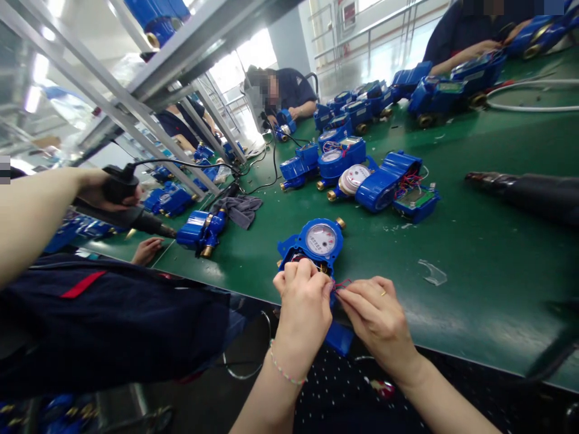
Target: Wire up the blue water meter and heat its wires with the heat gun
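Note:
A blue water meter [322, 239] with a round white dial and a brass fitting lies at the near edge of the green bench, its housing uncovered below the dial. Over that housing is my left hand [304, 295], fingers closed in a pinch at the thin wires. My right hand [377, 313], with a ring on one finger, pinches the red and dark wires [342, 284] just right of the meter. A blue cover-like part [338, 339] hangs below the bench edge under my hands. My fingers hide part of the housing's inside.
Several blue meters [341, 154] stand farther back on the green bench [488, 253]. A dark tool [520, 187] lies at the right, near a clear plastic scrap [433, 272]. At left, a co-worker's hand [97, 190] holds a black power tool at another meter [199, 232], beside a grey cloth [243, 209].

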A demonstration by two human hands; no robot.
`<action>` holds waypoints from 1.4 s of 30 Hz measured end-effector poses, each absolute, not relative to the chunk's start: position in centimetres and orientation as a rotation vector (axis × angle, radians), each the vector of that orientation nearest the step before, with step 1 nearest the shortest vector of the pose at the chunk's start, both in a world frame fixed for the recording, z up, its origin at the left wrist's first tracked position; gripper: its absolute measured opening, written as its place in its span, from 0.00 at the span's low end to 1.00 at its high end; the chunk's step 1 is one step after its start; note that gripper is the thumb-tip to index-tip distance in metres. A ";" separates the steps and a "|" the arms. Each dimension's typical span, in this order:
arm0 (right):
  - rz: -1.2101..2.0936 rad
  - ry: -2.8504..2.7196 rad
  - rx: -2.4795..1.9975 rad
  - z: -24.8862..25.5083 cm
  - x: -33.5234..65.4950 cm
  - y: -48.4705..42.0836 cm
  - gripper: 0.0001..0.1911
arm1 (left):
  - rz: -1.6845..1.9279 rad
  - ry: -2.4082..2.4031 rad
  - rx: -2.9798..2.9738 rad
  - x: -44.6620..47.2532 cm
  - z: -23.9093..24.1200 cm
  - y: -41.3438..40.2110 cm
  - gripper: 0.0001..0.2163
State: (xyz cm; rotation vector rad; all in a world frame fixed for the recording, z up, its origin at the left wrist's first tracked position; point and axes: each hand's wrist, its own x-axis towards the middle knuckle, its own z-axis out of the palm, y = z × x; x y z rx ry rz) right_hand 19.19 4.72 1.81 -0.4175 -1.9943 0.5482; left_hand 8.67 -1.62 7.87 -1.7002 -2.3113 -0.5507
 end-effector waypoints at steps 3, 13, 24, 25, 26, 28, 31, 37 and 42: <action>0.556 -1.969 -0.406 1.7 19.2 4.7 0.06 | -0.470 -2.310 -1.677 8.3 7.9 -1.4 0.06; 0.846 -1.907 -0.604 1.0 19.3 4.3 0.03 | -0.678 -2.181 -1.298 5.0 10.2 -1.5 0.08; 1.124 -1.785 -1.018 1.1 19.3 5.8 0.06 | -0.974 -2.531 -1.301 5.8 9.2 -3.5 0.08; 0.964 -1.810 -0.964 1.5 19.3 5.7 0.05 | -0.986 -2.629 -1.324 6.1 8.8 -3.8 0.09; 0.839 -1.842 -0.880 2.0 19.2 5.6 0.05 | -1.022 -2.715 -1.353 6.3 8.3 -4.0 0.10; 0.705 -1.936 -0.675 3.0 18.8 5.5 0.06 | -1.198 -2.820 -1.397 6.7 7.2 -4.2 0.09; 0.614 -2.100 -0.458 4.0 17.9 5.5 0.07 | -1.700 -2.839 -1.336 7.0 6.1 -3.8 0.10; 0.555 -2.195 -0.395 3.8 16.6 5.6 0.03 | -2.073 -2.844 -1.125 6.9 5.6 -3.1 0.12; 0.499 -2.237 -0.398 3.4 16.7 5.2 0.06 | -1.993 -2.783 -1.062 6.6 4.8 -3.2 0.12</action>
